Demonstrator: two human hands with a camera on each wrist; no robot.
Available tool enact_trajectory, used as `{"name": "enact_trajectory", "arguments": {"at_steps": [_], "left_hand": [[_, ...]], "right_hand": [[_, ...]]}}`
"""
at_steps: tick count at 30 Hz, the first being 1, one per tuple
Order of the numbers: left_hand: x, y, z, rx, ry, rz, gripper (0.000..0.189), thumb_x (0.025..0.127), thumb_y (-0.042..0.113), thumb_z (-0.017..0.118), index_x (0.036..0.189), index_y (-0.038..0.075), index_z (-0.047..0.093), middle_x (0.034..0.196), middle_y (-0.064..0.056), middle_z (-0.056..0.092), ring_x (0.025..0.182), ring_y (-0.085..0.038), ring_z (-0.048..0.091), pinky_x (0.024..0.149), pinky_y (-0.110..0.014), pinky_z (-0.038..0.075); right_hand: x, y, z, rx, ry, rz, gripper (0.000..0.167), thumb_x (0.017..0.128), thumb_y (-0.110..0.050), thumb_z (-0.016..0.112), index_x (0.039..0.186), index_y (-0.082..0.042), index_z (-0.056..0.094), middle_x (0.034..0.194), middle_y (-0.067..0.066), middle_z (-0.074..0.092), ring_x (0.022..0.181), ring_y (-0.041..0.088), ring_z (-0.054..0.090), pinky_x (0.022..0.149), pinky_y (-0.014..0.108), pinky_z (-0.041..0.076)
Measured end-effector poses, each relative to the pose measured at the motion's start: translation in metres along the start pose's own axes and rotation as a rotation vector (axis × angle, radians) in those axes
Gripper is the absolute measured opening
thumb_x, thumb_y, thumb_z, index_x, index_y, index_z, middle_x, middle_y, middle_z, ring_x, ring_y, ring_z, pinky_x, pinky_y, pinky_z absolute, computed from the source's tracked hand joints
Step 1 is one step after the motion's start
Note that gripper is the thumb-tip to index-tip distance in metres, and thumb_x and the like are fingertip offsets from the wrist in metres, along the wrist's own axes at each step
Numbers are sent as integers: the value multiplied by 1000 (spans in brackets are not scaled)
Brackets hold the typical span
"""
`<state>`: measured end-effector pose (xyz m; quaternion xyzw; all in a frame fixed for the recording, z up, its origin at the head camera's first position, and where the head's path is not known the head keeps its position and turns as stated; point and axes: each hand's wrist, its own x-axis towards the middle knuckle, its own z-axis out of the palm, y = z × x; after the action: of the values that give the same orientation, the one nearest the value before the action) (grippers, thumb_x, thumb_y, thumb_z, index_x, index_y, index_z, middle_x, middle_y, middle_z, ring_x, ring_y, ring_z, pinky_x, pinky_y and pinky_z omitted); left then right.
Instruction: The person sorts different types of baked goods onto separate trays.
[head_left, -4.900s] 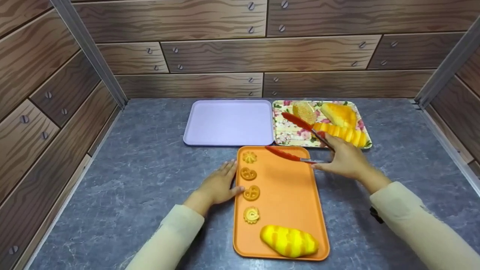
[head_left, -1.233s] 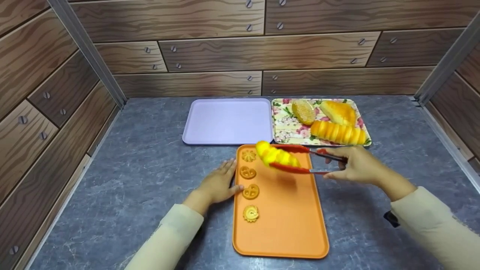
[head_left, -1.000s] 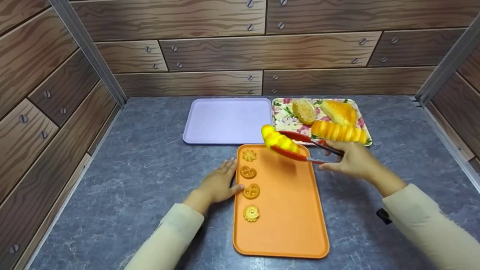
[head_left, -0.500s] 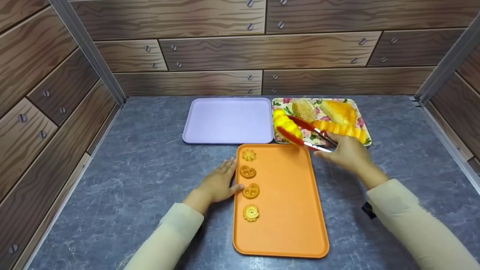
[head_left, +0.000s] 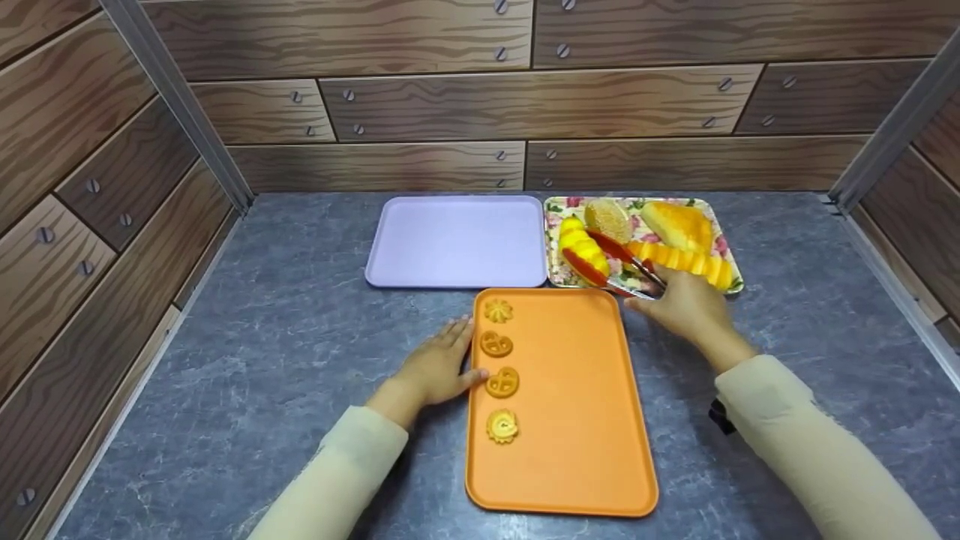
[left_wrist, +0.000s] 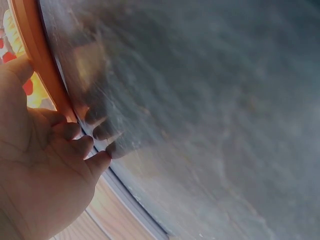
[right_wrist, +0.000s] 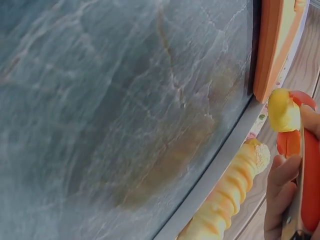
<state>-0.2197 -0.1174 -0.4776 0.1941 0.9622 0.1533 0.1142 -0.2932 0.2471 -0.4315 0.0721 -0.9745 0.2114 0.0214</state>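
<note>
The right hand (head_left: pixel 684 306) grips tongs (head_left: pixel 613 247) at one o'clock from the orange tray (head_left: pixel 574 390); loose squeezing might drop yellow bread (head_left: pixel 579 240).

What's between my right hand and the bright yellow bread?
The red-tipped tongs: the head view shows your right hand gripping them, with their red ends on either side of the bright yellow bread.

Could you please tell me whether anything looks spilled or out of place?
Nothing stands out: I see no spill or damage. Four biscuits line the left side of the orange tray, and the red tongs hold the yellow bread over the floral tray.
</note>
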Motion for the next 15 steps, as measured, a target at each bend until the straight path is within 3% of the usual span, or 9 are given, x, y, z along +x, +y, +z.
{"name": "enact_trajectory", "arguments": {"at_steps": [15], "left_hand": [[0,0,0,-3,-1,-2,82,95,53,47,153,5,15,157,-12,14,143,-29,12,114,-44,17]], "right_hand": [[6,-1,4,-15,-61,58,95,75,-58,71,141,5,41,124,33,52,100,47,55,80,62,43]]}}
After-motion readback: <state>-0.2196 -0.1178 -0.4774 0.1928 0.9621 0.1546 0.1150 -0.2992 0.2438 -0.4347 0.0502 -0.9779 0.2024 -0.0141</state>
